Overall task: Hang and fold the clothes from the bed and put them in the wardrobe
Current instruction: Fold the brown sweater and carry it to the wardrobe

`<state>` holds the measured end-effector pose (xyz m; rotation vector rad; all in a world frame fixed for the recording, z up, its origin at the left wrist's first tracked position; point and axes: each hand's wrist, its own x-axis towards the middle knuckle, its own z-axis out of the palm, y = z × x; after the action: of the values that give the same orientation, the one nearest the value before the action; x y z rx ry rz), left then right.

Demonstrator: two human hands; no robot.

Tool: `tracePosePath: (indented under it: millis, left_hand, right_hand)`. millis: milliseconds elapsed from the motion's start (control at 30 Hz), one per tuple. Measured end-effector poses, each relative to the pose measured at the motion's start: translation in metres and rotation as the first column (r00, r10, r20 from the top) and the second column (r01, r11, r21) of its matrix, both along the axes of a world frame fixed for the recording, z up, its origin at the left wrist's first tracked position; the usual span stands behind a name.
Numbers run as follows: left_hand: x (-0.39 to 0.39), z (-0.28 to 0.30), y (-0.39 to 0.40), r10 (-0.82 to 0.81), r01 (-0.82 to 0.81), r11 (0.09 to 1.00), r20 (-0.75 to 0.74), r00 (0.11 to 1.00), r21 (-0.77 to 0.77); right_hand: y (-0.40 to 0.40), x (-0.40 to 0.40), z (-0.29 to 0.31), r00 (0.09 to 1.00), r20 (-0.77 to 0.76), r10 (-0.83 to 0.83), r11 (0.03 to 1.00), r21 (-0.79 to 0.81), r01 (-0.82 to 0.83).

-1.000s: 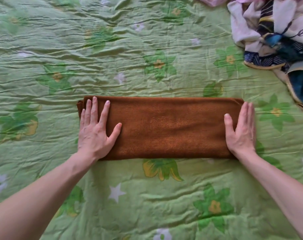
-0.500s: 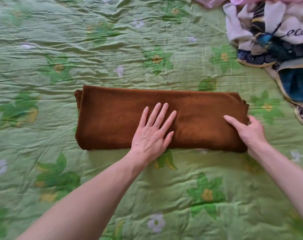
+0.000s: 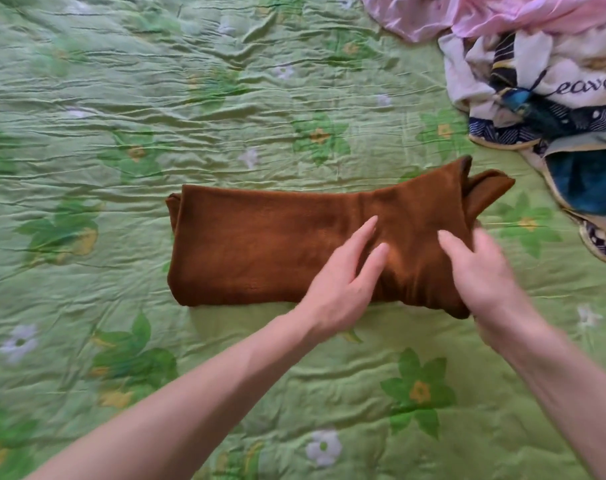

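A brown cloth (image 3: 260, 247), folded into a long band, lies across the middle of the green flowered bedspread (image 3: 156, 98). My left hand (image 3: 346, 278) lies flat with straight fingers on the band's middle right. My right hand (image 3: 481, 278) grips the band's right end, thumb on top and fingers under the fabric. That end is lifted off the bed and its corners stick up toward the back right.
A heap of unfolded clothes (image 3: 554, 98) lies at the back right: a pink garment (image 3: 502, 12), a white one with dark lettering, and blue patterned pieces reaching down the right edge. Bare bedspread stretches to the left and in front of the cloth.
My right hand has taken hold of the cloth's right end and raised it toward the left. My left hand slid from the cloth's left end to its middle right.
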<state>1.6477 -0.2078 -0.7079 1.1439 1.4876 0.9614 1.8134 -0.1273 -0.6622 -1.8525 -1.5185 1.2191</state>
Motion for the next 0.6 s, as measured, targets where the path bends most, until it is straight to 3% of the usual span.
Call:
tracePosePath:
  millis: [67,200,267,400,500,600]
  left_hand:
    - [0.011,0.022,0.000,0.120,-0.116,0.993,0.212,0.970,-0.031]
    - [-0.005,0.040,-0.001,0.376,-0.370,0.924,0.416,0.828,-0.100]
    - [-0.030,0.035,-0.004,0.449,-0.430,0.891,0.408,0.795,-0.143]
    - [-0.082,0.027,-0.017,0.467,-0.448,0.884,0.206,0.860,-0.136]
    - [-0.114,0.026,-0.027,0.519,-0.483,0.854,0.251,0.817,-0.192]
    - [-0.145,0.017,-0.038,0.564,-0.524,0.825,0.241,0.790,-0.211]
  right_hand:
    - [-0.020,-0.026,0.011,0.991,0.044,0.125,0.989,0.075,-0.128]
    - [-0.050,-0.060,0.018,0.907,-0.071,0.416,0.909,0.055,-0.412]
    - [-0.059,-0.068,0.016,0.861,-0.072,0.503,0.864,0.040,-0.502]
    - [-0.068,-0.078,0.006,0.808,-0.194,0.557,0.830,0.104,-0.548]
    - [-0.061,-0.081,-0.013,0.867,0.085,0.492,0.821,0.286,-0.494]
    - [-0.050,-0.086,-0.035,0.809,0.324,0.490,0.785,0.239,-0.571]
